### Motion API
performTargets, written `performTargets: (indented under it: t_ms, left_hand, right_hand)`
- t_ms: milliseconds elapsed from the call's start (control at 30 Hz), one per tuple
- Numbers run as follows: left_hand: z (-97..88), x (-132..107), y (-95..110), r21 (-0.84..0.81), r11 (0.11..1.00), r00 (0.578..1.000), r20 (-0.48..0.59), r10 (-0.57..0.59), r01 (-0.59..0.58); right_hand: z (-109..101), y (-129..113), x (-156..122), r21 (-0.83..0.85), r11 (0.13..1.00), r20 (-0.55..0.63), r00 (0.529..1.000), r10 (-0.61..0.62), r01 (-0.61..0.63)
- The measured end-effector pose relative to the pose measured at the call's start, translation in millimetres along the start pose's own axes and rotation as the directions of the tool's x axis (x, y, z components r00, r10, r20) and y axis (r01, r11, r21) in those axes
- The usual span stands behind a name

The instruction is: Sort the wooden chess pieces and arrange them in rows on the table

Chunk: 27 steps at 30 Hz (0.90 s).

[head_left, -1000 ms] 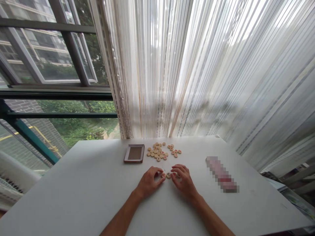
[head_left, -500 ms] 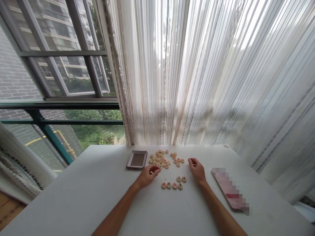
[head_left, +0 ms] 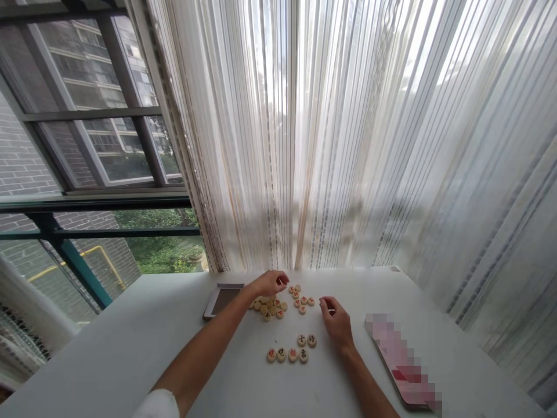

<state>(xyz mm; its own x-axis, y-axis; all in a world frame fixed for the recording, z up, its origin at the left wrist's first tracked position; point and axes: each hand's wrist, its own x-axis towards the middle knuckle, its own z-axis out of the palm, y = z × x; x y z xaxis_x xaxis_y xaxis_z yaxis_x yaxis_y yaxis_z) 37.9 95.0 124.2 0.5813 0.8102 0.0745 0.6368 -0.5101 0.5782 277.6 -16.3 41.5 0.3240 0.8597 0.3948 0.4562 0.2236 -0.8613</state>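
My left hand [head_left: 273, 283] reaches over the far side of a heap of wooden xiangqi pieces [head_left: 270, 303]. Its fingers are curled together near the tips, and whatever may be between them is hidden. My right hand [head_left: 336, 320] rests on the table beside a small group of red-marked pieces [head_left: 303, 301]. The thumb and fingers curl into a loose ring, with no piece visible inside. Closer to me, a row of red and black pieces [head_left: 292, 355] lies face up. Two black-marked pieces [head_left: 307, 341] sit just behind its right end.
A shallow open box [head_left: 212, 305] stands left of the heap, partly hidden by my left forearm. On the right lies a long pink object [head_left: 394, 354], partly pixelated. The white table [head_left: 235, 377] meets a striped curtain [head_left: 278, 220] at its far edge.
My left hand has moved from the heap's near edge up and over to its far side. The right hand stays curled beside the red-marked pieces. The camera view has shifted.
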Motion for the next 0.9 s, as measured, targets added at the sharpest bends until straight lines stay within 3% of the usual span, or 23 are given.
performTargets:
  t_ms: [133, 267, 600, 900]
  left_hand:
    - [3.5, -8, -8, 0.164, 0.986, 0.988, 0.15, -0.042, 0.017]
    - [-1.3, -25, -11, 0.273, 0.962, 0.976, 0.215, -0.04, -0.02]
    - [-13.2, -36, -11, 0.375, 0.923, 0.972, 0.235, -0.012, -0.079]
    - [-5.3, -34, -9, 0.452, 0.892, 0.977, 0.202, -0.067, -0.032]
  right_hand:
    - [0, 0, 0, -0.001, 1.0, -0.012, 1.0, -0.001, 0.001]
    - [1, 0, 1, -0.001, 1.0, -0.008, 1.0, 0.013, -0.013]
    - [0, -2, -1, 0.0, 0.998, 0.011, 0.998, 0.056, -0.056]
    - [0, -5, -2, 0.005, 0.998, 0.019, 0.997, 0.069, -0.069]
